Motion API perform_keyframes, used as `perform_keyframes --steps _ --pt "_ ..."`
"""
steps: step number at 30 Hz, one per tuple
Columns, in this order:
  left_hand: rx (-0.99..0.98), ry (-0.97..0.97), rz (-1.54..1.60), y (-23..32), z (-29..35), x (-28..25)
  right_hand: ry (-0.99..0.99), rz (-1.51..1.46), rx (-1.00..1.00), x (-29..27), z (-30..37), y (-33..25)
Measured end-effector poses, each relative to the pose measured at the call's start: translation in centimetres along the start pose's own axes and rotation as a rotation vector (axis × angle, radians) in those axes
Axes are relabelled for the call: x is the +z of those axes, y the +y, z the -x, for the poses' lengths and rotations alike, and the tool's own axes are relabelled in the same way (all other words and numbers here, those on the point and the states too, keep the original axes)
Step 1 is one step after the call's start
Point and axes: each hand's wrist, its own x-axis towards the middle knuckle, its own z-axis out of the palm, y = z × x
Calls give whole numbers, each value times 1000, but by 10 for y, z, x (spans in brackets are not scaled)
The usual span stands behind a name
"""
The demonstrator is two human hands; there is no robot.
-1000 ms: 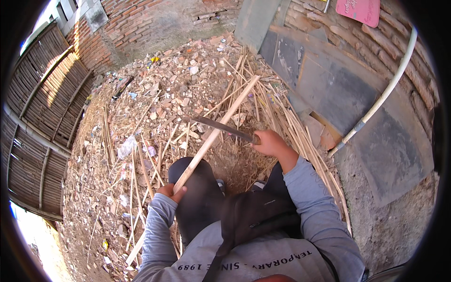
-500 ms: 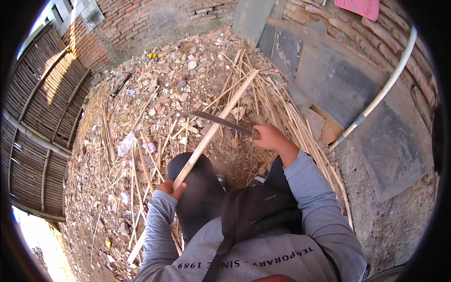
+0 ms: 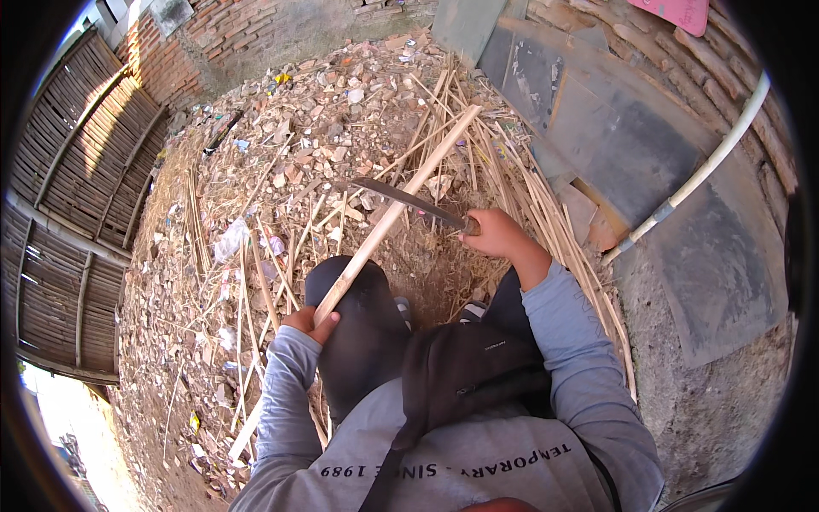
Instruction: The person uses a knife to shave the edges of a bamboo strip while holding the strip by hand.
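Observation:
A long pale strip of split bamboo (image 3: 375, 235) slants across my left knee, running up and away to the right. My left hand (image 3: 311, 324) is closed round it beside that knee, and its lower end comes out behind my forearm. In my right hand (image 3: 496, 234) is the handle of a machete (image 3: 409, 200). Its dark blade points left and lies across the strip about midway along; whether it cuts in or only rests there I cannot tell.
Several loose bamboo strips (image 3: 542, 230) lie along the right, more (image 3: 256, 316) to the left. Rubble (image 3: 333, 128) covers the ground. Dark panels (image 3: 614, 136) and a white pipe (image 3: 704, 179) lean at the right wall. A bamboo fence (image 3: 68, 205) stands left. A black bag (image 3: 469, 367) hangs at my waist.
The strip's far end has risen slightly and shifted right. My right hand and the machete have moved a little to the right. The whole view has tilted slightly.

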Motion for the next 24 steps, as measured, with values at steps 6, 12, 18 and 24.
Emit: perform_keyframes --steps 6,12,18,24 --pt "0 21 42 2 2 0 8 5 -26 1 -2 4" --pt "8 38 33 0 1 2 1 0 -28 1 -2 6" --pt "-4 27 23 -8 -3 5 -9 -3 -35 -1 -2 4" --pt "-14 19 97 -2 0 3 37 -12 -89 3 -3 9"
